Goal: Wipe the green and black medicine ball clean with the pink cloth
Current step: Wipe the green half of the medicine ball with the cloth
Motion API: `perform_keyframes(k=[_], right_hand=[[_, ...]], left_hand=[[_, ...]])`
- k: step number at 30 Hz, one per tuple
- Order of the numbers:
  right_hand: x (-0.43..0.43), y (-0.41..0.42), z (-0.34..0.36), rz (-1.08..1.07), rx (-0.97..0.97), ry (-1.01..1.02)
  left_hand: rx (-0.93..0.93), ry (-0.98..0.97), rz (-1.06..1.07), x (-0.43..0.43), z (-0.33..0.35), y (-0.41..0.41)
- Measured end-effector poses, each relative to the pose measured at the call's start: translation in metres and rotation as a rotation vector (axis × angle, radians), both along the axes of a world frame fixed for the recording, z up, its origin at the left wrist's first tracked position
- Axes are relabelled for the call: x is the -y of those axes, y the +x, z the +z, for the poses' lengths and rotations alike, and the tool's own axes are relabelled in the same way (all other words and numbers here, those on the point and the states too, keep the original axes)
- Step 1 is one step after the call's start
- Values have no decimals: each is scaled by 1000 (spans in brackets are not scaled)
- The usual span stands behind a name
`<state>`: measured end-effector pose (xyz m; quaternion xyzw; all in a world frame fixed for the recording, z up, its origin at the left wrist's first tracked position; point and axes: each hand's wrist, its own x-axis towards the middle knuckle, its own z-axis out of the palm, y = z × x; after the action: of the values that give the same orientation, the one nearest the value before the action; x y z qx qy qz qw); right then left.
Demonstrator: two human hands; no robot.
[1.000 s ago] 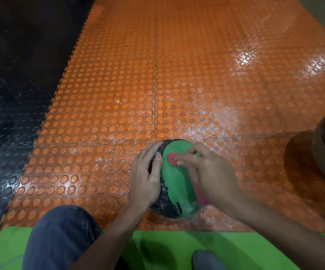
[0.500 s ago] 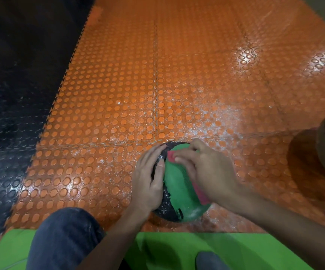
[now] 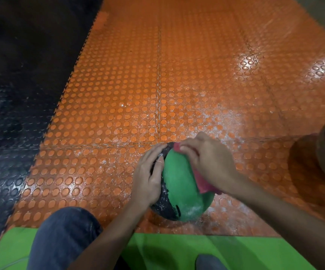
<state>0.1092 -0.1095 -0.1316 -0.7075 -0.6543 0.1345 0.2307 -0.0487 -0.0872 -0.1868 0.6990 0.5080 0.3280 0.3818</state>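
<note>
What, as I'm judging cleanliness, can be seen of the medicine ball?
The medicine ball is round, rubbery-looking, with a green panel beside a black one, streaked with whitish residue. It sits on the orange studded floor. The left hand rests flat on its black side; the right hand presses the pink cloth against its green side.

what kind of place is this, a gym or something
Most likely a gym or workout room. The floor is studded interlocking orange tiles beside black tiles, a green mat lies at the near edge, and the person's right hand presses a pink cloth on a medicine ball.
</note>
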Motion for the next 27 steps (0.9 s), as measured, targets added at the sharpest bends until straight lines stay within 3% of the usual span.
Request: perform_keyframes(k=[3, 5, 11, 18, 21, 24, 27], right_hand=[[-17, 35, -19, -149, -196, -260], [-18, 41, -21, -204, -203, -288], [4, -7, 6, 118, 43, 82], [-14, 32, -13, -119, -178, -200], [-4, 13, -3, -34, 23, -40], [16, -21, 4, 195, 226, 171], [9, -11, 3, 132, 114, 142]], left_hand=[[-10, -21, -10, -4, 1, 2], [-42, -8, -12, -3, 2, 4], [17, -3, -9, -2, 1, 3], [4, -11, -5, -2, -3, 0], [-45, -16, -21, -5, 2, 5], [-34, -34, -43, -8, 1, 5], [-7, -36, -41, -8, -2, 2]])
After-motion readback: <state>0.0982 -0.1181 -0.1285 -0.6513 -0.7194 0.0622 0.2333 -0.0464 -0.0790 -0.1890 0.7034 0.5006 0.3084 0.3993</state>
